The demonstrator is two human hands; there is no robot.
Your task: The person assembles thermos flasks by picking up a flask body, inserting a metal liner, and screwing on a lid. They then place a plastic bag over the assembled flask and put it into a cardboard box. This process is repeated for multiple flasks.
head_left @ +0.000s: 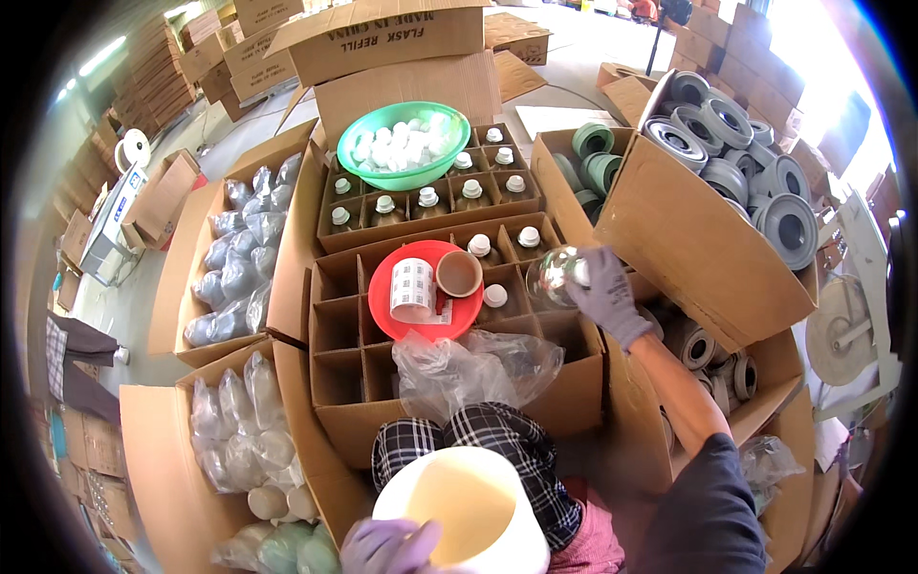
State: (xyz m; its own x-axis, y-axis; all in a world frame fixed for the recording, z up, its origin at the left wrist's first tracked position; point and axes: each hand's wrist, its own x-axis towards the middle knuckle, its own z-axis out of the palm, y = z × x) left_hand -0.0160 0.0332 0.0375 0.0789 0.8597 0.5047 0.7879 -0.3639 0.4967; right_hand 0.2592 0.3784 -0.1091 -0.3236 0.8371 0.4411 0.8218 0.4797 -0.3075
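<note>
My left hand (392, 547), in a lavender glove, grips the rim of a cream open-topped cylindrical container (521, 512) at my lap. To the right, my grey-gloved right hand (612, 295) is closed around the white-capped end of a shiny glass flask (552, 278). The flask lies tilted over the divided cardboard box (454, 419) in front of me. White-capped flasks (494, 297) stand in some compartments beside it. A red plate (384, 304) rests on the dividers, bearing a roll of labels (412, 290) and a brown cup (459, 275).
Behind, a green basin (352, 126) of white caps sits on another divided box. Clear plastic bags (469, 368) drape over the near box. Boxes of bagged parts (244, 258) stand left. Grey rings (786, 230) fill a tilted carton (703, 244) at right, near my right arm.
</note>
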